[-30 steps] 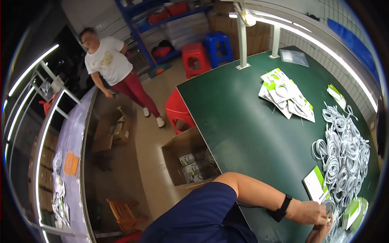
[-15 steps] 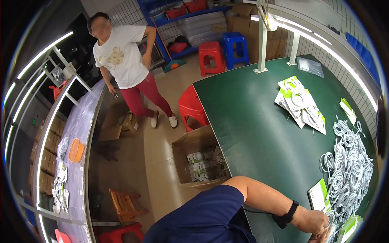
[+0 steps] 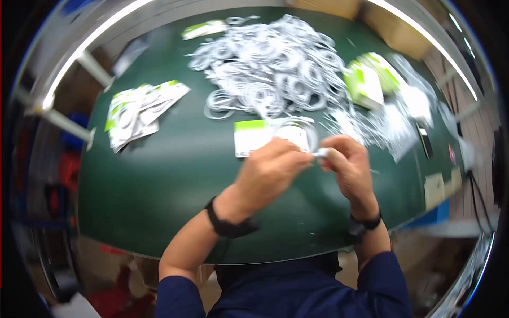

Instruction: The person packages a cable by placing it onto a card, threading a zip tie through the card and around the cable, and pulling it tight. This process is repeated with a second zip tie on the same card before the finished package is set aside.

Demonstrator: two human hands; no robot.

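Note:
In front of me, above the green table (image 3: 175,185), a coiled white cable (image 3: 313,132) is between my two hands. My left hand (image 3: 268,169) has its fingers pinched together on the cable near its end. Pinched thumb and fingers of my right hand (image 3: 350,167) hold the same cable's white end piece (image 3: 321,152). Just beyond my left hand lies a white card with a green top band (image 3: 250,139). A big heap of coiled white cables (image 3: 275,63) spreads behind it. Motion blur hides fine detail at the fingertips.
Cards with coiled cables (image 3: 138,111) are piled at the left. To the right stand green-and-white card stacks (image 3: 366,87), with thin white strips (image 3: 360,127) and clear plastic bags (image 3: 397,130) beside them. A dark, narrow object (image 3: 425,142) lies near the right edge. White frame posts (image 3: 69,124) rise at the left.
My view has swung right, from the aisle with a standing person to the table straight ahead. Both hands now show fully, raised over the near table with the cable between them.

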